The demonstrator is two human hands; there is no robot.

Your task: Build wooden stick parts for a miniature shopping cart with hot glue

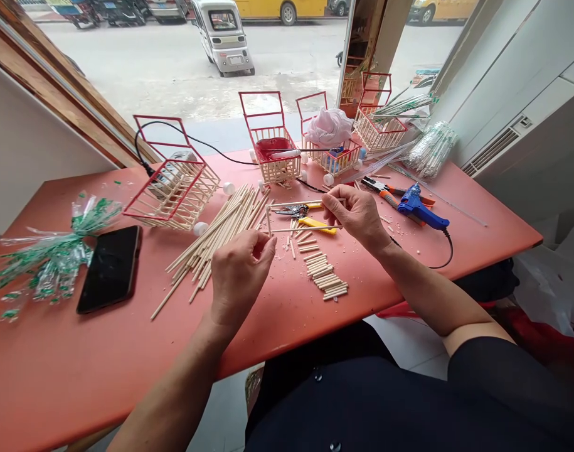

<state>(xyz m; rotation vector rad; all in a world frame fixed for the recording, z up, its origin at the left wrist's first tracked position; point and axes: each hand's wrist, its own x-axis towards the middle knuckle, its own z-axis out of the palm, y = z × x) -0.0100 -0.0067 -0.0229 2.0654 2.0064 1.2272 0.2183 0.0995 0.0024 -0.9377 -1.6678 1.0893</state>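
A small rectangular frame of thin wooden sticks [291,230] is held up between my two hands above the table. My left hand [239,273] pinches its near left corner with thumb and bent forefinger. At the other end, my right hand [357,216] grips the right side, and its fingers cover part of that end. Behind the frame lie wire strippers with yellow handles [317,225]. Short cut sticks [327,276] are lined up on the table just below it. A loose pile of long sticks [221,232] lies beyond my left hand.
Stick-built carts with red handles [171,194] stand along the back of the red table [174,364]. A blue glue gun [421,207] and orange-handled pliers [385,194] lie at right. A black phone [110,270] and clear green-printed wrappers [56,251] lie at left.
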